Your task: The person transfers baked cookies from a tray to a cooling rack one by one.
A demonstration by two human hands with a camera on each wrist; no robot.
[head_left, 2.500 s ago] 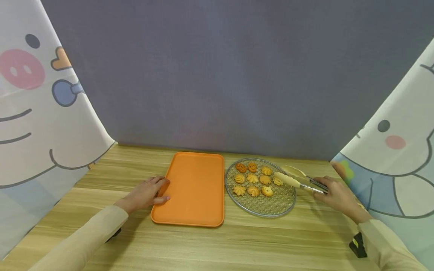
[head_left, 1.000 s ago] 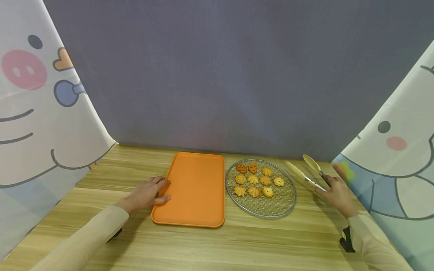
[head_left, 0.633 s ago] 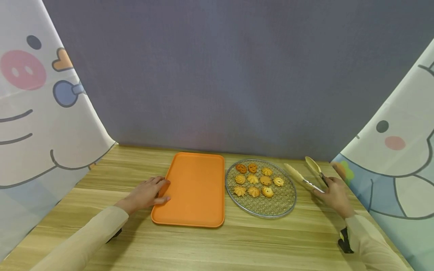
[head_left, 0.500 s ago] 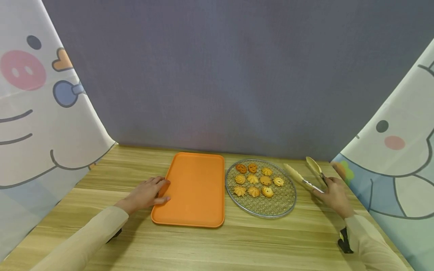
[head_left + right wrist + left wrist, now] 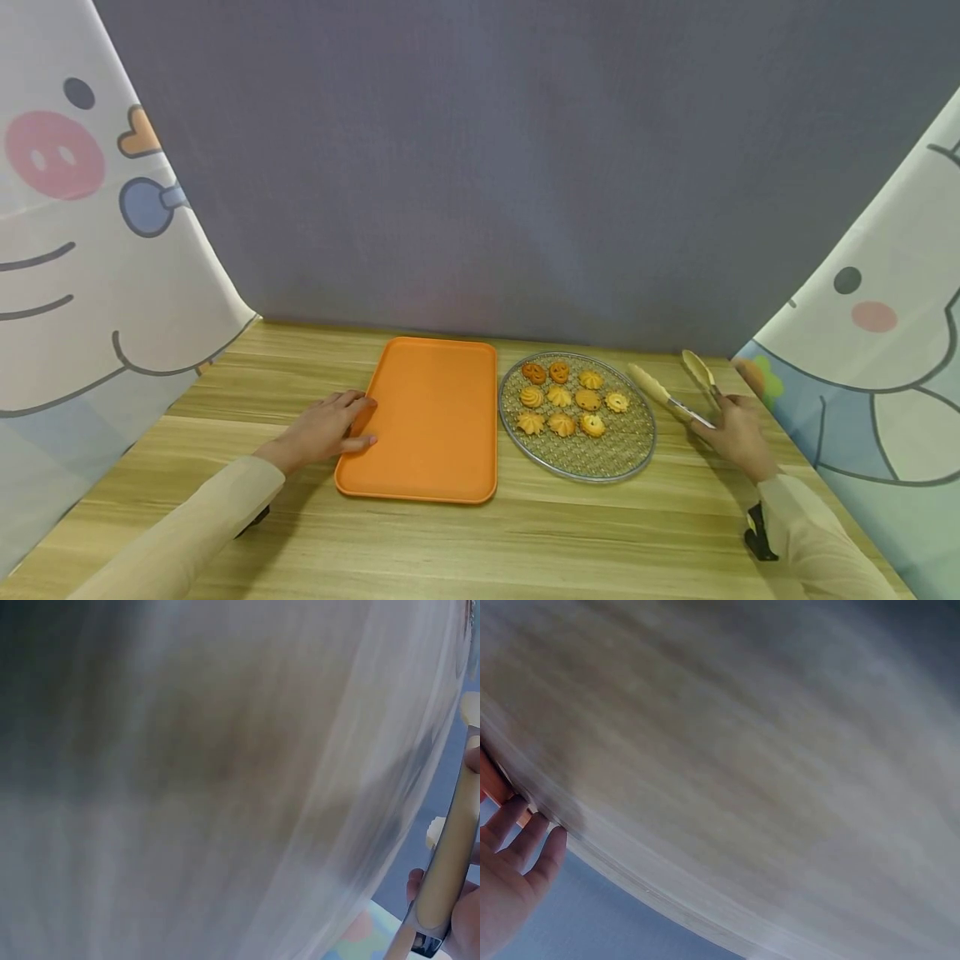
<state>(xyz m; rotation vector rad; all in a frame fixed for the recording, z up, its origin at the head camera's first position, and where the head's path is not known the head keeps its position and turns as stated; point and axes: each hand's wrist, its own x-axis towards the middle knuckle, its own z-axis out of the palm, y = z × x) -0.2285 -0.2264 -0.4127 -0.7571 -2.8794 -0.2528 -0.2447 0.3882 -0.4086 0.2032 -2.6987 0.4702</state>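
In the head view my left hand [image 5: 322,427] rests at the left edge of a flat orange tray [image 5: 423,417], thumb and fingers relaxed over its rim. Nothing lies on the tray. My right hand [image 5: 738,433] holds metal tongs [image 5: 692,412] with cream-coloured tips, right of a round metal-rimmed tray [image 5: 585,454]. The tongs' arms are spread, with nothing between the tips. Several cookies [image 5: 558,396] sit in rows on the round tray, two of them darker and pretzel-shaped. The right wrist view shows one tong handle [image 5: 446,859] running along my fingers.
Both trays lie side by side on a wood-grain table [image 5: 555,542]. A grey fabric panel [image 5: 480,167] stands along the back. Cartoon-printed curtains [image 5: 885,375] close off both sides.
The tongs, earlier reaching over the rightmost cookie, have drawn back right, off the round tray, and their arms have spread wider. My left hand has stayed on the orange tray's edge.
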